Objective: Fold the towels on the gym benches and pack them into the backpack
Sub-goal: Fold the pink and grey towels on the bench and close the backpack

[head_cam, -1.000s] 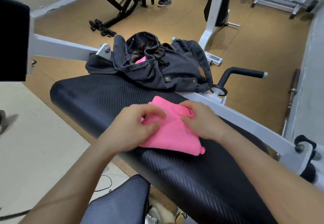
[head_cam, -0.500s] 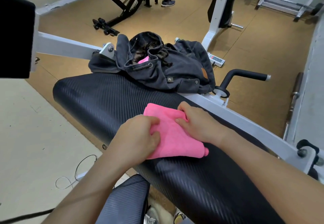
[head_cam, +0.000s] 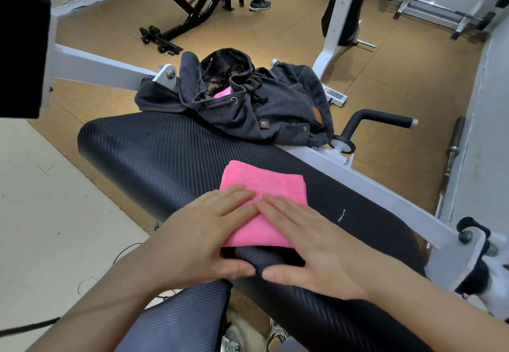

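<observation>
The pink towel [head_cam: 264, 186] lies folded into a thick, near-square pad on the middle of the black bench pad [head_cam: 143, 142], with one folded edge toward the pad's far side. The left hand [head_cam: 203, 236] and right hand [head_cam: 311, 244] both lie flat on the towel's near half, fingers straight and close together with the fingertips almost meeting, and the thumbs rest on the bench pad just below the towel's near edge; neither hand grips anything. This looks like pressing the fold flat before packing. The towel appears light, soft and limp, so it will likely spring open or slump if lifted by one corner. A sounder hold would pinch both side edges through all layers, or slide one hand under with the other on top. The ribbed bench pad probably gives some grip, so sliding fingers underneath may drag the lowest layer. The backpack [head_cam: 275, 109] lies slumped at the bench pad's far edge, its drawstring mouth open, with a bit of pink fabric [head_cam: 223, 93] showing inside, possibly another towel.
</observation>
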